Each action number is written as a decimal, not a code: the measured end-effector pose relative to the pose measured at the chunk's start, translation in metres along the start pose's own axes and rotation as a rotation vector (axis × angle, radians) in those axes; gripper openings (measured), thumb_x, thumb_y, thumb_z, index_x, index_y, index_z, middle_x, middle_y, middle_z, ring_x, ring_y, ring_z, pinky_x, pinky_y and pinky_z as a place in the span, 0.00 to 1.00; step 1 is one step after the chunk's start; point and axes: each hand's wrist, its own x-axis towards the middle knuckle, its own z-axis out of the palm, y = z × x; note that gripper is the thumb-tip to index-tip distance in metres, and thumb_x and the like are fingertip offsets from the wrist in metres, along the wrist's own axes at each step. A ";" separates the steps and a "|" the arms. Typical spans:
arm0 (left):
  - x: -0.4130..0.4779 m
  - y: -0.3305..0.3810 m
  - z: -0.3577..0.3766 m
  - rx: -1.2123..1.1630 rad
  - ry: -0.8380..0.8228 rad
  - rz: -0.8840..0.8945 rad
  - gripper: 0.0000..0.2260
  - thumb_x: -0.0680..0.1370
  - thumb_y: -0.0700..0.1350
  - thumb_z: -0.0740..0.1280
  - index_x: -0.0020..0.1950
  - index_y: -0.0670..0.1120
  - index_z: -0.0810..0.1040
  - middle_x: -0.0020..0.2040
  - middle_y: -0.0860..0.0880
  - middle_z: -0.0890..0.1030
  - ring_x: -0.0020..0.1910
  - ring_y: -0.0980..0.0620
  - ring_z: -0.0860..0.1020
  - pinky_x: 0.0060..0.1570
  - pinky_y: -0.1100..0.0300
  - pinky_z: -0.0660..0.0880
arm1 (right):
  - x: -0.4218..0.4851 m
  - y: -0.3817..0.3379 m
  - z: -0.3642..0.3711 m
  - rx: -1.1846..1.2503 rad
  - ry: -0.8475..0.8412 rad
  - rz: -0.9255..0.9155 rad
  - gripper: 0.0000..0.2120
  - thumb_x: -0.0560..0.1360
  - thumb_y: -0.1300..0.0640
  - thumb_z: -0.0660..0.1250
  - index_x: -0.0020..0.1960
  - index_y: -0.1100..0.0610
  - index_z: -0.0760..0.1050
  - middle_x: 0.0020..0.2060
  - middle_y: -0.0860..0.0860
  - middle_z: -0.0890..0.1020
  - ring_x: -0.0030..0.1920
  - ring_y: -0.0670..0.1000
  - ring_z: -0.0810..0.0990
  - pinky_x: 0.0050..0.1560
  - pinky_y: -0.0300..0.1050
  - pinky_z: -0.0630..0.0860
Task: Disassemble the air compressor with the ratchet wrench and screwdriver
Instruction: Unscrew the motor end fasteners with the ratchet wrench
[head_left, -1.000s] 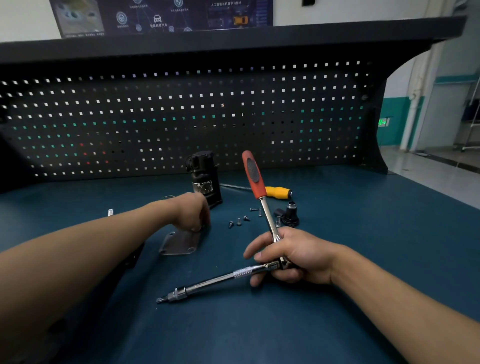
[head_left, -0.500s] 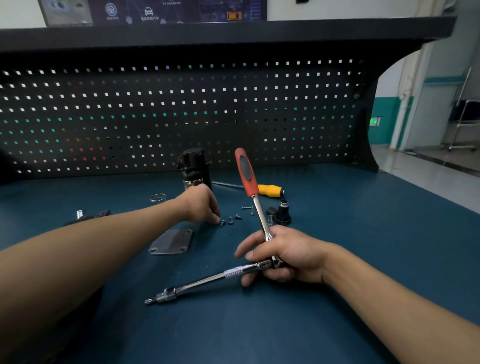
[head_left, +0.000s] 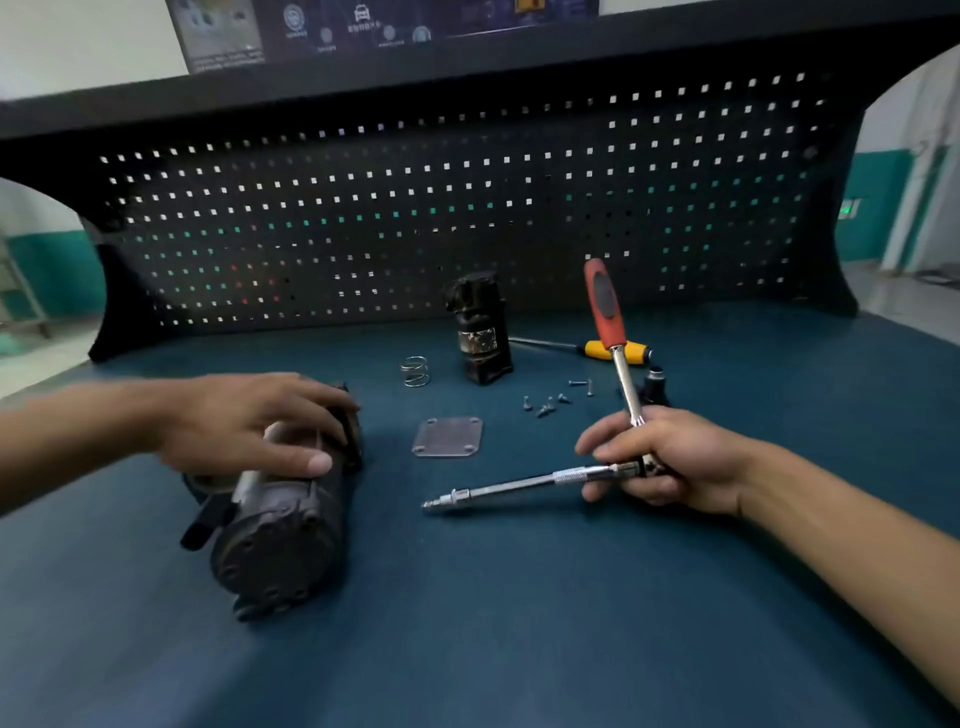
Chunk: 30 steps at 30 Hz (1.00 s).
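- Where the forearm comes in from the left edge, the left hand (head_left: 249, 421) lies spread over the top of the air compressor (head_left: 280, 525). The fingers are fairly straight and the thumb runs along the near side. The hand is blurred, so it is unclear how firmly it presses.
- The air compressor is a dark grey cylinder lying on its side on the blue bench top (head_left: 519, 623), left of centre, with its round end cap facing the camera.
- A small wire spring (head_left: 415, 371) sits on the bench beyond the compressor and to its right.
- A flat square metal plate (head_left: 448, 437) with corner holes lies between the compressor and the right hand, touching neither.
- A black block-shaped part (head_left: 480, 327) stands upright near the pegboard (head_left: 415, 208), just right of the spring.
- A few loose screws (head_left: 545, 405) are scattered right of the plate.
- The ratchet wrench (head_left: 605, 306) has its red handle pointing up and away. Its long chrome extension bar (head_left: 519, 486) slants left, and the tip sits low by the bench.
- The screwdriver (head_left: 615, 352), with a yellow handle, lies on the bench behind the wrench handle with its shaft pointing left.
- A small black fitting (head_left: 655, 387) sits just beyond the right hand.
- The right hand (head_left: 670, 462) has its fingers curled round the wrench head, where handle and bar meet.
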 end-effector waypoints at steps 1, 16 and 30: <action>-0.007 -0.002 0.010 -0.053 0.052 -0.005 0.24 0.73 0.75 0.55 0.64 0.68 0.74 0.74 0.72 0.60 0.73 0.72 0.56 0.69 0.73 0.52 | 0.000 0.000 0.001 0.013 0.013 -0.006 0.06 0.79 0.67 0.61 0.52 0.61 0.76 0.43 0.71 0.83 0.17 0.45 0.61 0.19 0.36 0.59; 0.038 0.036 0.054 -0.130 0.612 -0.582 0.30 0.76 0.71 0.49 0.43 0.52 0.83 0.56 0.58 0.80 0.61 0.47 0.73 0.56 0.50 0.69 | -0.003 -0.002 0.005 0.229 0.128 -0.046 0.10 0.66 0.62 0.68 0.47 0.59 0.78 0.44 0.72 0.82 0.16 0.45 0.60 0.19 0.38 0.60; 0.049 0.024 0.059 -0.189 0.723 -0.347 0.22 0.79 0.66 0.52 0.43 0.51 0.75 0.33 0.54 0.78 0.36 0.55 0.74 0.34 0.58 0.70 | -0.002 -0.013 0.016 0.257 0.184 -0.134 0.07 0.68 0.65 0.65 0.38 0.56 0.80 0.41 0.71 0.82 0.16 0.45 0.58 0.20 0.36 0.55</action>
